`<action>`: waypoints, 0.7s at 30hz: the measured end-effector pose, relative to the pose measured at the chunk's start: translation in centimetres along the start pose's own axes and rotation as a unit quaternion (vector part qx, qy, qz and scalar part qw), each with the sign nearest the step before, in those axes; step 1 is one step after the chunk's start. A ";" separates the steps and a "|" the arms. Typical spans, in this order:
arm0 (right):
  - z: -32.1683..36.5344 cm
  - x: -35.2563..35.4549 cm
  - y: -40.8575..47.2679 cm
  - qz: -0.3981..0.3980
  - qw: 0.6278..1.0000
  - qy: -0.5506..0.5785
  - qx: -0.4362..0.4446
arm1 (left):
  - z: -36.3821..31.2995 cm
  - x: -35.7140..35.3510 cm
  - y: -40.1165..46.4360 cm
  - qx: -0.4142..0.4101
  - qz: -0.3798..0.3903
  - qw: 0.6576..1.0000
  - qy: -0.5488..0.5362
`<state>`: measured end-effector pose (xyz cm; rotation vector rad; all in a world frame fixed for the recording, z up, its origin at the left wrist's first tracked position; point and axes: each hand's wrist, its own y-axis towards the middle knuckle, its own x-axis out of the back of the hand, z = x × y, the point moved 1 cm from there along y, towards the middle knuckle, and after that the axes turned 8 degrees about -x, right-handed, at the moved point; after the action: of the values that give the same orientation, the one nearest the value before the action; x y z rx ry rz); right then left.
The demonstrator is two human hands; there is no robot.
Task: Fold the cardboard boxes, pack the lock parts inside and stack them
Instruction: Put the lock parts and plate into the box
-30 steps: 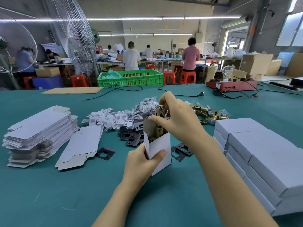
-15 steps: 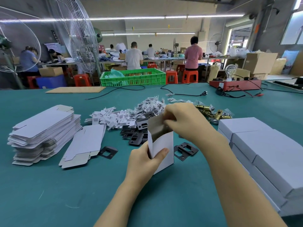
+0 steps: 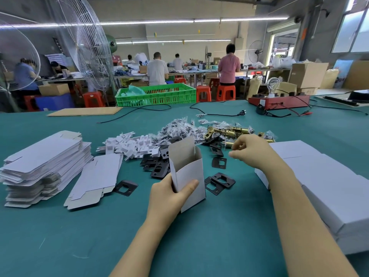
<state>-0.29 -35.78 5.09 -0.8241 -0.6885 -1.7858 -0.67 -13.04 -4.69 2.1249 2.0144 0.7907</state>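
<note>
Right hand (image 3: 252, 151) has pulled out of the box (image 3: 187, 172) and moved right, now over the brass latches (image 3: 225, 132); half a second ago it sat on the box's open top. Its fingers are curled in a loose pinch; can't tell whether they hold anything. Left hand (image 3: 169, 194) is unchanged: thumb across the front face, fingers behind, clamping the box low on its left edge. Box stands upright, slightly tilted, over the green table (image 3: 229, 226), centre frame. White outside, brown inside, top open, rear flap sticking up. Contents not visible from this angle. Black strike plates (image 3: 219, 181) lie just right of it, flat blanks (image 3: 44, 158) stacked at left, finished boxes (image 3: 323, 182) stacked at right.
</note>
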 end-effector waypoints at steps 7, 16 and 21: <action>-0.5 -2.8 -0.6 0.173 0.974 -0.132 -0.057 | -0.2 0.1 0.0 0.007 -0.005 1.000 0.000; -0.4 -4.2 0.0 0.181 0.971 -0.143 -0.063 | -0.3 0.0 0.1 0.008 -0.003 1.000 0.002; 0.4 -3.9 -0.2 0.151 0.971 -0.179 -0.048 | -0.5 0.1 0.1 0.015 -0.003 1.000 -0.005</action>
<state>0.66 -33.25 2.20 -1.2658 -0.6683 -1.4163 -0.80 -13.13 -4.20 2.1339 2.0392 0.7505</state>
